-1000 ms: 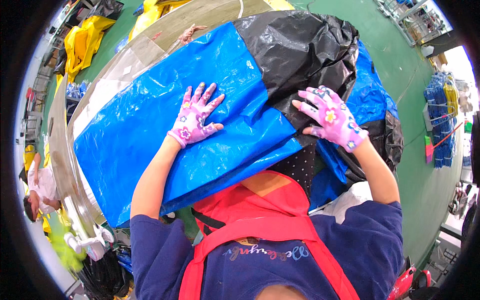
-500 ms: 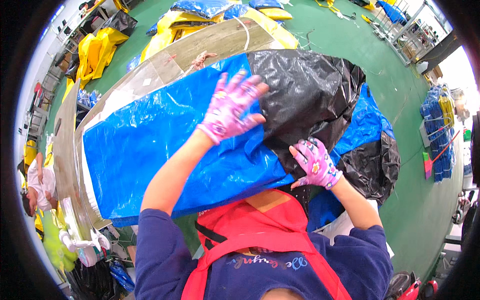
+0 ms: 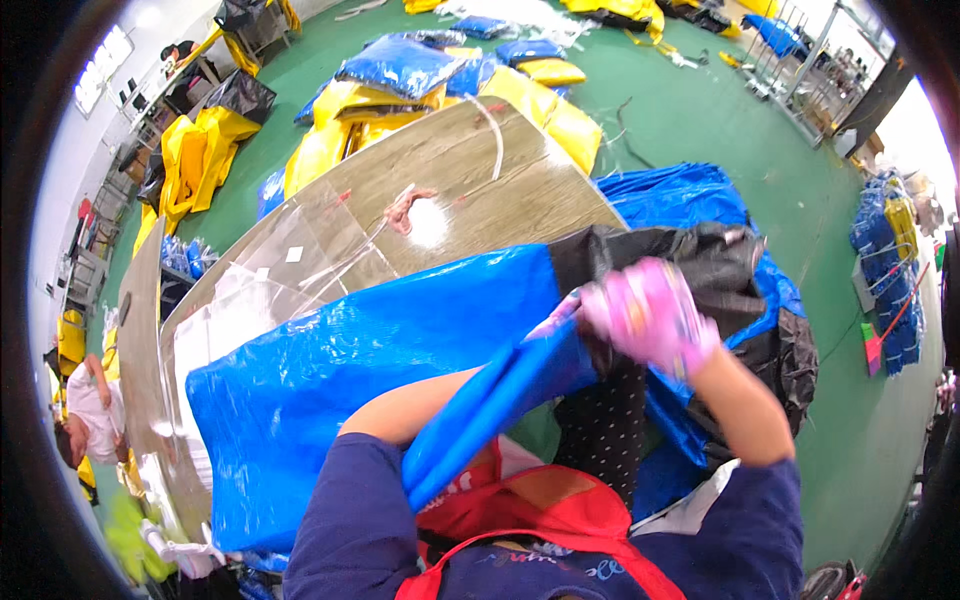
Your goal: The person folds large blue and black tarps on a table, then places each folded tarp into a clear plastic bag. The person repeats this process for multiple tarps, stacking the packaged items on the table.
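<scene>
Head view showed the right hand (image 3: 650, 318) clamped on soft, light, slippery blue sheeting (image 3: 350, 370) at its folded three-o'clock edge, the best hold; left hand hidden, grip unclear.

Navy sleeves; red apron w/ straps; pink floral glove, right hand (image 3: 648, 315).

left hand under the blue sheet (image 3: 330, 370); right hand (image 3: 650, 315) motion-blurred, grip unclear

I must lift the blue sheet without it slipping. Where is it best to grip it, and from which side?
Probably grip the blue sheet at its folded near edge, coming from the person's side; the layers bunch into a thick ridge there, where the gloved right hand already grips.
</scene>
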The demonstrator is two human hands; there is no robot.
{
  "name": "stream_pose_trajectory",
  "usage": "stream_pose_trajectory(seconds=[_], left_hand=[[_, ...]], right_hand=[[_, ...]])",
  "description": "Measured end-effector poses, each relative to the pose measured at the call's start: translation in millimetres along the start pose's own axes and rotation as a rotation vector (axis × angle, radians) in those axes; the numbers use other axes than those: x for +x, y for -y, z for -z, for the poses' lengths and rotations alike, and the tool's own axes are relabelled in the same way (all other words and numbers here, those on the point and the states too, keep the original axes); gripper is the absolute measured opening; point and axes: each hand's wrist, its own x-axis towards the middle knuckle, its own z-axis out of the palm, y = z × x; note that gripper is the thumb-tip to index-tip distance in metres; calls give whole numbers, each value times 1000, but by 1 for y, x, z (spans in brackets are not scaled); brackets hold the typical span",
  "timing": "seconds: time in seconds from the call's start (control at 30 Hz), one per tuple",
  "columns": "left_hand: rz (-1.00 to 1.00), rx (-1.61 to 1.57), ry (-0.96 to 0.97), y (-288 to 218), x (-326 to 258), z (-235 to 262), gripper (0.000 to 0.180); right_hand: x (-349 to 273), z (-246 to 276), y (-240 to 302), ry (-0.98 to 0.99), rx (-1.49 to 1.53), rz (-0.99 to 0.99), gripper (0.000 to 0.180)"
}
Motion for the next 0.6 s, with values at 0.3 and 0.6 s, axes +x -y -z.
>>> stream_pose_trajectory(seconds=[0.3,0.6], left_hand=[[415,-784,601,77,-228,230,57],[1481,-334,861,-42,-496,471,63]], right_hand=[[0,-168,-66,376,159,-168,22],[-3,-184,-73,336,151,-257,49]])
